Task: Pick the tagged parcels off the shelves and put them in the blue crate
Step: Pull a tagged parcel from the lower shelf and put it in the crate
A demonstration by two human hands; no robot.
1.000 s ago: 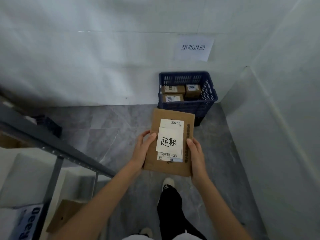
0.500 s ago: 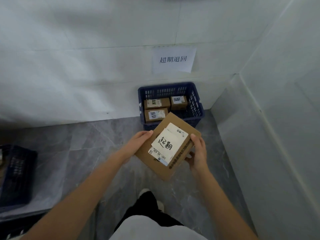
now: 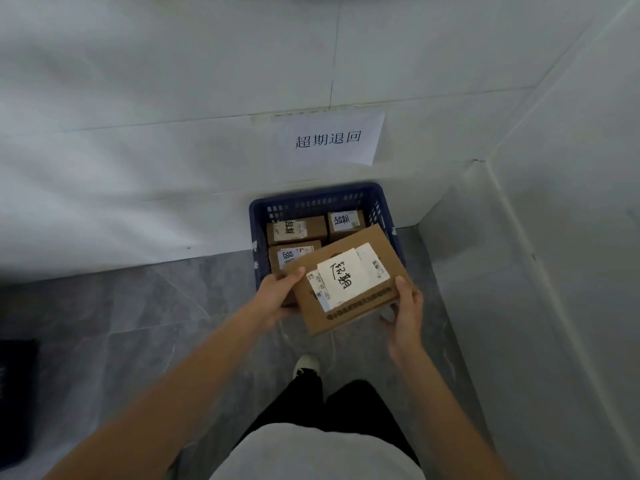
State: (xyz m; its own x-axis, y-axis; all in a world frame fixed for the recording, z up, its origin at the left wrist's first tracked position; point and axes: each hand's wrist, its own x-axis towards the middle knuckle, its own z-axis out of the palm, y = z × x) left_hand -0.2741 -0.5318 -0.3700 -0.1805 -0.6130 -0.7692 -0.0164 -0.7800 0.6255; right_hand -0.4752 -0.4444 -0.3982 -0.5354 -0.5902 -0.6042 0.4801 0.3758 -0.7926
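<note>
Just right of centre in the frame, I have a flat cardboard parcel [image 3: 349, 280] held between both hands, tilted, with its far end overlapping the near rim of the blue crate [image 3: 313, 195]. My left hand [image 3: 278, 294] is closed on the parcel's left corner, thumb on top and fingers underneath. My right hand [image 3: 405, 308] grips the lower right edge the same way, thumb on the top face. A white handwritten tag [image 3: 343, 277] sits across the printed shipping label on the parcel, so this is one of the tagged ones.

The crate stands on the grey floor [image 3: 138, 323] against the white wall, directly below a paper sign [image 3: 329, 138] taped there. Inside I can make out three smaller brown parcels [image 3: 296, 230] lying flat, each with a handwritten tag on its label. So I judge three drops finished and a fourth about to happen.

What is left for this parcel looks simple: carry it forward over the opening, lower it and let go. It is wider than the ones already in, so I expect it will rest on top of them rather than beside them. No shelves are in view, so I cannot tell how many tagged parcels remain to be fetched.
</note>
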